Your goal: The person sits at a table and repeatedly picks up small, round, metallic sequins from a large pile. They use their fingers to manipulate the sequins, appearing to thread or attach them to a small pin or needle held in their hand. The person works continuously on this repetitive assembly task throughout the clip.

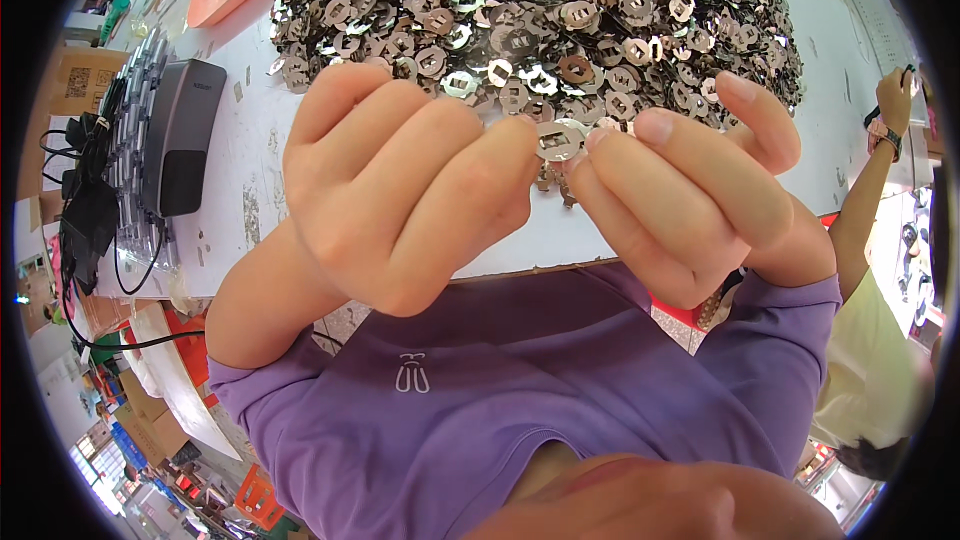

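Top: a purple short-sleeved shirt (480, 420) is worn.
Marking: a small white outlined emblem (411, 374) is printed on the shirt's chest.
Hands: the left hand (400, 190) and right hand (690, 200) are left bare; no gloves are worn.

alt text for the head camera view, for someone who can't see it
Two bare hands, left hand and right hand, pinch one round metal washer between their fingertips above a white table. Behind it lies a big heap of similar metal discs.

Both hands (410, 180) (690, 200) raised together, fingers (500, 155) pinched.
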The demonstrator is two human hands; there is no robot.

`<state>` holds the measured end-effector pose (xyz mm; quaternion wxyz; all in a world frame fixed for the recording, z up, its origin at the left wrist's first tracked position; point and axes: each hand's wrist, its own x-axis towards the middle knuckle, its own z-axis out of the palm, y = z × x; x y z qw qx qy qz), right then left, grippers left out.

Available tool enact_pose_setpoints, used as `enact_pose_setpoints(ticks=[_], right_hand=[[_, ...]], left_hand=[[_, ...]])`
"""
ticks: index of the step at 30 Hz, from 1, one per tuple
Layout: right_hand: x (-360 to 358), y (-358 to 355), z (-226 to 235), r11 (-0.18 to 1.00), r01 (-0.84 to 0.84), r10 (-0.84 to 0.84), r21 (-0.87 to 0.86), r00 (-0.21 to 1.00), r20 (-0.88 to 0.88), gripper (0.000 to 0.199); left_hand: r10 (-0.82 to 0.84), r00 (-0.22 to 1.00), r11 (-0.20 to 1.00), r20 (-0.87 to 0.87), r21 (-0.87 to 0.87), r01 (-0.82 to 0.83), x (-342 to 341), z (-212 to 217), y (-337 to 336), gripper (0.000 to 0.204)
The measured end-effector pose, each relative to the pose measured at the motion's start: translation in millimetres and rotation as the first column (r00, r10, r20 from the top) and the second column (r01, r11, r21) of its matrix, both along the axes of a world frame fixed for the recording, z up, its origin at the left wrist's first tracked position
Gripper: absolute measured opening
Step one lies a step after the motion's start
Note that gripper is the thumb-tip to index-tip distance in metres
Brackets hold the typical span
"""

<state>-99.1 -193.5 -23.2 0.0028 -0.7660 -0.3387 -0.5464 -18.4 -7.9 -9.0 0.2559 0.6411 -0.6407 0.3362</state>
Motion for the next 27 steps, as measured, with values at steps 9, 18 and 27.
enact_pose_setpoints(ticks=[9, 18, 27], right_hand=[[6, 3, -2, 0.999, -0.039, 0.038, 0.006, 0.997, 0.06, 0.012], [4, 10, -4, 0.997, -0.001, -0.007, 0.071, 0.994, 0.11, 0.01], [6, 22, -13, 0.96, 0.127, -0.176, 0.25, 0.967, 0.184, 0.005]], left_hand=[[0.045, 0.998, 0.999, 0.048, 0.024, -0.046, -6, 1, 3, 0.025], [0.055, 0.993, 0.997, 0.106, 0.052, -0.06, -15, 6, 5, 0.024], [0.064, 0.963, 0.998, 0.262, -0.044, -0.054, -22, 5, 7, 0.02]])
